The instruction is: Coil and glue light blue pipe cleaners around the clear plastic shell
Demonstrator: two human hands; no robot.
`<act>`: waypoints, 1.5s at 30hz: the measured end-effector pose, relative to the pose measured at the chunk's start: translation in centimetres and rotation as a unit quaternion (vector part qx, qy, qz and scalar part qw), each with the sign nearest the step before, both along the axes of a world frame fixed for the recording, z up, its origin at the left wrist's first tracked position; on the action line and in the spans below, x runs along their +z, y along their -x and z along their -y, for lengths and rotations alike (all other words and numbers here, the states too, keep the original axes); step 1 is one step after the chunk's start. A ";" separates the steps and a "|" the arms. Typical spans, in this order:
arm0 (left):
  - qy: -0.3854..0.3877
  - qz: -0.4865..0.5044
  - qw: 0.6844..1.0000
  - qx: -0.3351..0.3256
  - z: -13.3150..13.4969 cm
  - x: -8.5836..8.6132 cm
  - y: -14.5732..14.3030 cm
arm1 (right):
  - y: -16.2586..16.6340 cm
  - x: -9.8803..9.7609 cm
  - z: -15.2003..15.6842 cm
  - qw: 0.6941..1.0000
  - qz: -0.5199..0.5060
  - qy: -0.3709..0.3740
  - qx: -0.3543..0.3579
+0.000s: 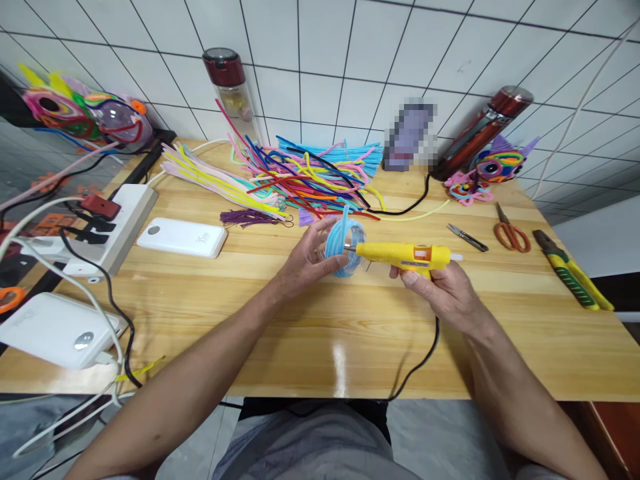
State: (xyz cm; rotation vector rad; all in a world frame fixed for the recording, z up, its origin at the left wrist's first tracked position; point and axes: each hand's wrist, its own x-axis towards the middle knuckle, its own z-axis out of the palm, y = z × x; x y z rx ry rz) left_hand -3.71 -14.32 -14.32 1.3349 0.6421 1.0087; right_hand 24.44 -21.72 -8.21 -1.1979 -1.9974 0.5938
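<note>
My left hand (311,257) is closed around a clear plastic cup-like piece (358,235) wound with light blue pipe cleaners (337,243). One blue end sticks up above it. In my right hand (445,293) is a yellow hot glue gun (400,253), its metal nozzle pointing left at the blue winding. Whether the nozzle touches the winding I cannot tell. A white glue stick (456,257) pokes out of the gun's back. From below my right hand a black cord (423,363) runs to the table's front edge.
Behind my hands lies a heap of coloured pipe cleaners (310,177). Thread snips (467,237), scissors (511,233) and pliers (570,270) lie on the right. White power banks (183,237) and a power strip (123,223) with cables occupy the left. A red flask (483,133) leans at the back.
</note>
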 end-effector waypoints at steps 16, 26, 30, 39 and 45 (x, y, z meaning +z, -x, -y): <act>0.003 -0.010 1.000 0.000 0.1 0.3 0.0 | 0.1 0.6 -0.1 0.999 0.024 0.034 -0.022; -0.006 -0.006 1.000 -0.008 0.0 -0.2 0.1 | 0.3 0.8 -0.1 0.999 0.005 0.038 -0.021; 0.000 -0.014 1.000 -0.007 0.0 -0.1 0.1 | 0.4 0.7 -0.3 0.999 -0.014 0.036 -0.027; 0.010 -0.014 1.000 -0.012 -0.1 0.0 0.1 | 0.2 0.2 -0.4 0.995 -0.051 0.057 -0.059; 0.033 -0.005 0.999 -0.022 0.1 0.3 0.0 | 0.2 -0.2 -0.7 0.980 -0.142 0.101 -0.099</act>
